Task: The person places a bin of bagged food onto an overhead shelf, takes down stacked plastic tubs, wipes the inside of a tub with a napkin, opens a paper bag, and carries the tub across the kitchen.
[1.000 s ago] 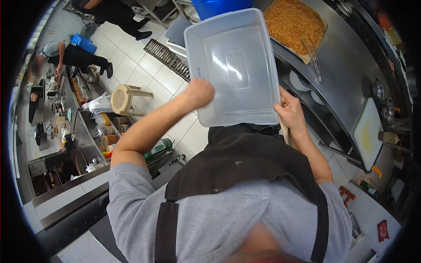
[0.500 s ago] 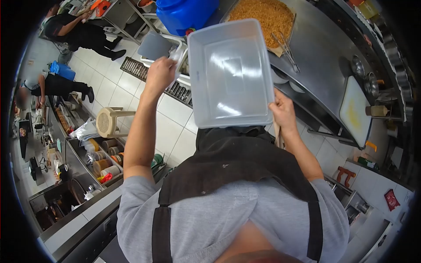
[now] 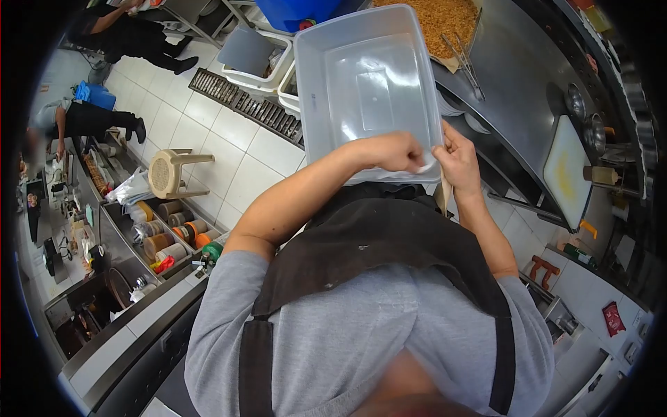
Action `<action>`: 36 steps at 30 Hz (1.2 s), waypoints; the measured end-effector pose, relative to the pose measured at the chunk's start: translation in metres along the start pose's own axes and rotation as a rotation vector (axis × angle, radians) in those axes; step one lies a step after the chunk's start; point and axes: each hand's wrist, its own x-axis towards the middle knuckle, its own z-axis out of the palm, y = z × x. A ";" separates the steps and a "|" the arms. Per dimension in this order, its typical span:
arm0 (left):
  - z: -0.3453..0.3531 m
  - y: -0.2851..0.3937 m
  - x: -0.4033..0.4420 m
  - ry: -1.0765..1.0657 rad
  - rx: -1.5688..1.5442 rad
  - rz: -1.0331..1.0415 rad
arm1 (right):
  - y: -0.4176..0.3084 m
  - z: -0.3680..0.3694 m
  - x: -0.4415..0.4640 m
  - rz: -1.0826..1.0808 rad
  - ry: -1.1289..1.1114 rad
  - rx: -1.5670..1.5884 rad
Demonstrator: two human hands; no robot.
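Note:
A clear plastic container [image 3: 368, 90], rectangular and empty, is tilted with its open top toward me. My right hand [image 3: 458, 163] is closed on its right rim near the lower corner. A strip of tan material [image 3: 443, 196] hangs below that hand; whether it is gripped cannot be told. My left hand [image 3: 396, 151] reaches across inside the container at its lower right, fingers curled. Something white and crumpled, perhaps paper or cloth, shows partly under its fingers against the container wall.
White bins [image 3: 267, 66] and a blue container [image 3: 306, 12] stand beyond. On the steel counter [image 3: 517, 76] are a tray of brown food [image 3: 434, 24], tongs [image 3: 465, 66] and a cutting board [image 3: 566, 174]. A stool [image 3: 167, 174], a floor grate [image 3: 243, 104] and two people are to the left.
My left hand has swung from beyond the container's left side to inside its lower right corner. The container has shifted slightly up in view, still held by my right hand.

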 end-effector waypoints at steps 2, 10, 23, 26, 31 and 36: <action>0.004 0.010 0.005 0.015 -0.011 0.004 | -0.001 0.001 0.002 0.015 0.009 0.049; -0.024 -0.018 -0.078 -0.164 0.361 -0.138 | 0.012 -0.008 -0.005 0.059 -0.031 0.041; 0.004 -0.032 -0.015 0.194 0.128 0.056 | -0.004 0.013 0.024 0.038 -0.118 0.028; 0.008 -0.024 0.010 0.301 0.269 0.201 | -0.005 0.014 0.025 0.076 -0.158 0.044; -0.045 -0.035 0.033 0.509 0.832 0.279 | -0.010 0.009 0.022 0.059 -0.125 -0.033; -0.160 -0.073 0.057 0.917 1.042 0.068 | -0.014 0.008 0.014 0.005 -0.075 -0.020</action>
